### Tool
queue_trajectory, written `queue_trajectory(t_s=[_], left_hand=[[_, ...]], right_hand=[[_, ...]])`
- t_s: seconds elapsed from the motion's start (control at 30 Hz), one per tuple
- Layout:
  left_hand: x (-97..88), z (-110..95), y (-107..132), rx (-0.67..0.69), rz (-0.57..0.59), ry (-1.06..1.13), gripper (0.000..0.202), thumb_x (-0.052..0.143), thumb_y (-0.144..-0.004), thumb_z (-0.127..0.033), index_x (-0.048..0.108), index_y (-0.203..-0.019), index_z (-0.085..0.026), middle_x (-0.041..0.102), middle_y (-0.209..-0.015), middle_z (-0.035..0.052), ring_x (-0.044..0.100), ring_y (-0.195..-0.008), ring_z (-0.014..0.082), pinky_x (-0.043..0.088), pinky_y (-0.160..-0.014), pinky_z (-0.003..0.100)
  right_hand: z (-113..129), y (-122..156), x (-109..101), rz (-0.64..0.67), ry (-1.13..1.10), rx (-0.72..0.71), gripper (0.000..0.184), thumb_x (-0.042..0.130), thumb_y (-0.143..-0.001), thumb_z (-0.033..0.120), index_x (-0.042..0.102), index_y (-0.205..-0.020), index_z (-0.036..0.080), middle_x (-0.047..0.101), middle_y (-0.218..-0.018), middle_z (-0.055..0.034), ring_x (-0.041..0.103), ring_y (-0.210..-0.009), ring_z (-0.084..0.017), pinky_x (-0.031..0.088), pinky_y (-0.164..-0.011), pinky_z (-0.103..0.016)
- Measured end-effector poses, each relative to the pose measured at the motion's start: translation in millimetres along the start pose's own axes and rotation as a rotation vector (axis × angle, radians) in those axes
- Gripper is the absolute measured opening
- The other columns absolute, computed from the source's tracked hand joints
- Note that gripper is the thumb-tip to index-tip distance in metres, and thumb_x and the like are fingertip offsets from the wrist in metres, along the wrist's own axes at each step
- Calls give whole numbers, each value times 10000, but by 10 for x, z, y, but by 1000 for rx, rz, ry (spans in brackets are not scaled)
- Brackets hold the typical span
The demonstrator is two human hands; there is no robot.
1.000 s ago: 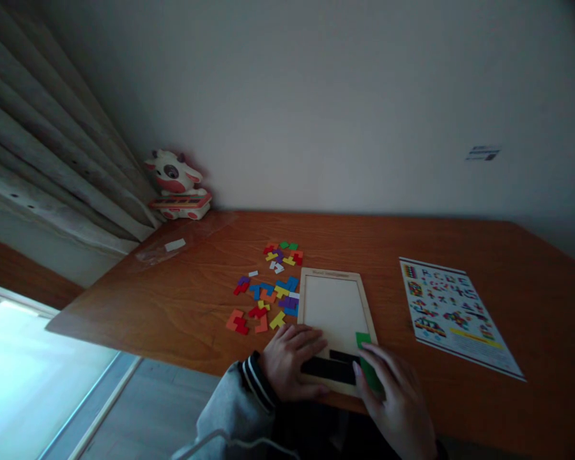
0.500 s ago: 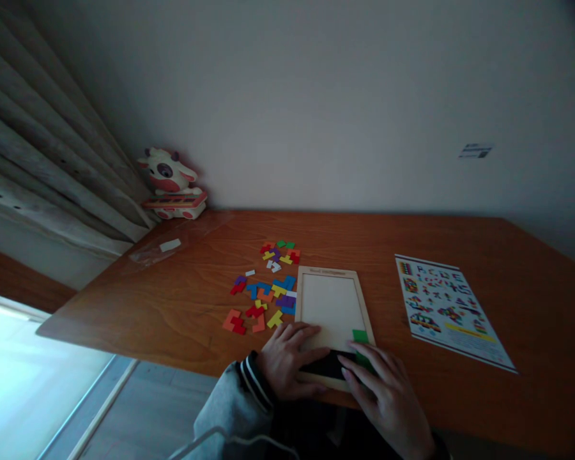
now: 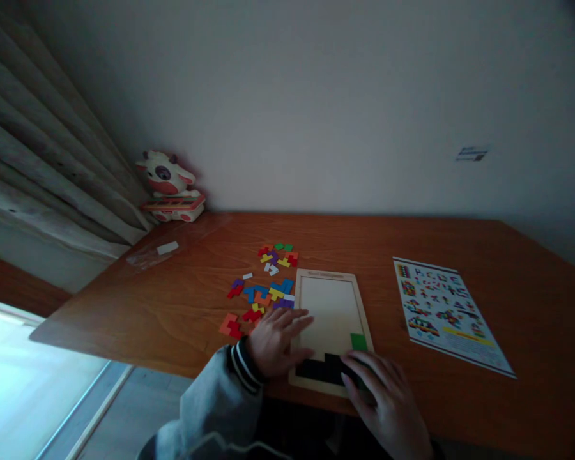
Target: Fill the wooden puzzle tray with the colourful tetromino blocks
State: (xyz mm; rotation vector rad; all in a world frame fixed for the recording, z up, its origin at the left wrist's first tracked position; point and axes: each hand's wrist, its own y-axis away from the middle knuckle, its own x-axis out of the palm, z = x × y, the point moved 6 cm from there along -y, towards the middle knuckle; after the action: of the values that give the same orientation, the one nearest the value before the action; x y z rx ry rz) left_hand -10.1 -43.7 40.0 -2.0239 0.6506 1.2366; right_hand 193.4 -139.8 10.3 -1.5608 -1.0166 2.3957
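Observation:
A pale wooden puzzle tray (image 3: pixel 329 276) lies on the table in front of me. A black piece (image 3: pixel 319 369) fills its near edge and a green piece (image 3: pixel 358 341) sits at its near right corner. My left hand (image 3: pixel 276 338) rests flat on the tray's left rim, fingers spread. My right hand (image 3: pixel 388 402) lies over the tray's near right corner, fingertips touching the black and green pieces. Several coloured pieces (image 3: pixel 263 289) are scattered left of the tray.
The brown wooden table (image 3: pixel 172 300) reaches to a white wall. A printed pattern sheet (image 3: pixel 443 311) lies on the right. A toy cow (image 3: pixel 170 186) stands at the back left by the curtains (image 3: pixel 43 160). A clear plastic bag (image 3: pixel 156 253) lies near it.
My left hand has moved up along the tray's left rim, toward the loose pieces. My right hand has slid leftward and lower over the near right corner, uncovering more of the green piece.

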Motion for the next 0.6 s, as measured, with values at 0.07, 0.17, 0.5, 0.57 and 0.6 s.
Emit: queue_trajectory(t_s=[0.07, 0.17, 0.5, 0.57, 0.6], left_hand=[[-236, 251, -205, -52, -46, -98, 422, 551, -959, -425, 581, -1330, -227, 644, -1311, 102, 613, -1164, 270, 509, -1000, 449], [-452, 782, -603, -193, 2, -207, 334, 530, -976, -316, 615, -1284, -219, 633, -1335, 74, 594, -1220, 230, 472, -1076, 389], [-191, 1994, -1447, -514, 148, -343, 328, 598, -976, -346, 584, -1249, -163, 599, -1260, 105, 629, -1065, 229, 561, -900, 438], [-126, 2092, -1485, -526, 179, -347, 326, 596, -977, -341, 584, -1251, -165, 601, -1259, 105, 629, -1065, 230, 561, -900, 434], [-102, 2134, -1496, -528, 192, -347, 321, 594, -978, -341, 586, -1248, -167, 601, -1259, 105, 629, -1066, 228, 561, -903, 433]], right_hand=[[-10, 10, -2, -15, -1, 11, 294, 630, -933, 352, 647, -1206, 245, 716, -1115, -52, 667, -1015, -224, 476, -910, -387], [-28, 20, 14, -18, 7, 20, 299, 628, -932, 362, 645, -1206, 244, 714, -1113, -56, 666, -1019, -232, 479, -916, -396], [-42, -13, -43, -100, 48, -16, 251, 615, -920, 364, 677, -1131, 242, 744, -1007, -48, 704, -906, -218, 537, -811, -363], [-61, 0, -37, -108, 51, -23, 250, 631, -904, 356, 679, -1123, 245, 749, -992, -46, 711, -888, -219, 544, -793, -362], [-72, 5, -35, -117, 52, -23, 248, 638, -897, 350, 679, -1118, 245, 751, -984, -46, 713, -880, -219, 545, -788, -362]])
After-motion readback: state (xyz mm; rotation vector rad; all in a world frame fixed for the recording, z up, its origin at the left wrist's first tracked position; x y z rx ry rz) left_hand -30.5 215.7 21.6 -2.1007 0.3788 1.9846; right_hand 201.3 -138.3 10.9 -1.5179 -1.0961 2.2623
